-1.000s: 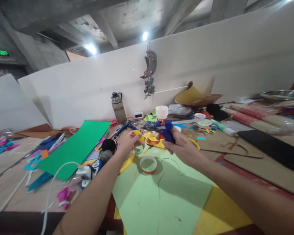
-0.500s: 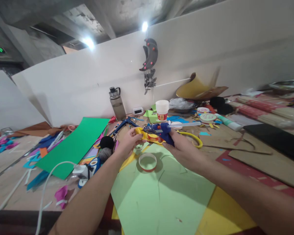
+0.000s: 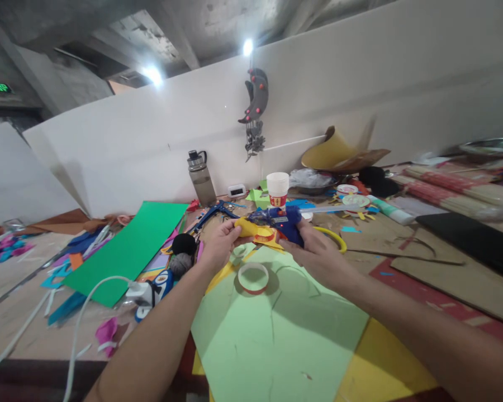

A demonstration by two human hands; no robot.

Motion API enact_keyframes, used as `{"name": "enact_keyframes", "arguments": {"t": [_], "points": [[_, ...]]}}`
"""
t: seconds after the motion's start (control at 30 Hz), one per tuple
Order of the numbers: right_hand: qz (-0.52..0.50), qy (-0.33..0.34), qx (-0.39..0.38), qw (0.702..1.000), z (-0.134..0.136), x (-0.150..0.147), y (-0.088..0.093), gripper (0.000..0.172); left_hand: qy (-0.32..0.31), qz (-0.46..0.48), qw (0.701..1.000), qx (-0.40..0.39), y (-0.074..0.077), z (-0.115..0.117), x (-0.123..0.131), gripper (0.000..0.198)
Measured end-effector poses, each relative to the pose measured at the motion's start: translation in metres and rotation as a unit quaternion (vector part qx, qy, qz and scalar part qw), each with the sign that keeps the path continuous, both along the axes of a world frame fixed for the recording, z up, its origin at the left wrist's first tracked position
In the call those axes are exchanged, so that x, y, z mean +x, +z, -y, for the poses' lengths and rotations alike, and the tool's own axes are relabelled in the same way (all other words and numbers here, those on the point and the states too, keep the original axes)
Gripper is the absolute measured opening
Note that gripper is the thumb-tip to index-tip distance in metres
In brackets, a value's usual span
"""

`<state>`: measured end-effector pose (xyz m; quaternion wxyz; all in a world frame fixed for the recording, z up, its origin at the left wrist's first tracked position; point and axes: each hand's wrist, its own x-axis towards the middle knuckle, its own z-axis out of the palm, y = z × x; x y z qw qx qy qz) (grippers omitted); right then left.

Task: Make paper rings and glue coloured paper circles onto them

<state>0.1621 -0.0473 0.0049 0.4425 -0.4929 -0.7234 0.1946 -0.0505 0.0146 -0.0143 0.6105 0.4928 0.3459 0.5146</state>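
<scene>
My right hand (image 3: 316,248) is closed around a blue hot glue gun (image 3: 287,222), with a clear glue stick (image 3: 329,210) poking out of its back end. The gun's nozzle points left, toward my left hand (image 3: 222,243). Between thumb and fingers, my left hand pinches a yellow craft piece (image 3: 248,228) that has an orange-red part on it. Whether the nozzle touches the piece, I cannot tell. Just below, a cut paper-cup ring (image 3: 253,278) with a red outer side rests on a light green sheet (image 3: 276,340).
Behind the hands stand stacked paper cups (image 3: 278,187) and a grey water bottle (image 3: 202,181). A green sheet (image 3: 129,248), black pompom (image 3: 183,244) and white cable (image 3: 81,312) lie on the left. A yellow ring (image 3: 340,241), dark board (image 3: 473,240) and wrapped sticks (image 3: 452,192) are on the right.
The glue gun has shifted slightly right, away from my left hand. The yellow piece has turned, showing more of its yellow surface. Both hands keep their hold.
</scene>
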Motion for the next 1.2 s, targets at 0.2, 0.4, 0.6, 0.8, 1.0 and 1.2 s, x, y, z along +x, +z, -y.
{"name": "enact_keyframes", "arguments": {"t": [0.2,0.4,0.6,0.8,1.0,1.2], "points": [[0.014,0.004,0.022,1.000,0.002,-0.001,0.000,0.029,0.004,0.003,1.000,-0.005,0.004,0.003,0.000,0.036],[0.035,-0.011,0.016,0.999,-0.001,0.000,-0.005,0.031,0.003,0.009,1.000,-0.011,0.008,0.005,0.000,0.036],[0.042,-0.016,0.010,0.999,0.001,0.001,-0.004,0.032,-0.012,0.000,1.000,-0.010,0.007,0.007,0.002,0.036],[0.049,-0.020,0.021,0.998,0.003,0.003,-0.004,0.030,-0.001,0.008,1.000,-0.008,0.010,0.008,0.001,0.031],[0.051,-0.020,0.021,0.998,0.004,-0.001,-0.001,0.028,-0.012,-0.004,1.000,-0.013,0.011,0.009,0.003,0.033],[0.051,-0.013,0.027,0.998,0.002,0.001,-0.005,0.033,0.007,0.010,1.000,-0.008,0.011,0.008,0.003,0.034]]}}
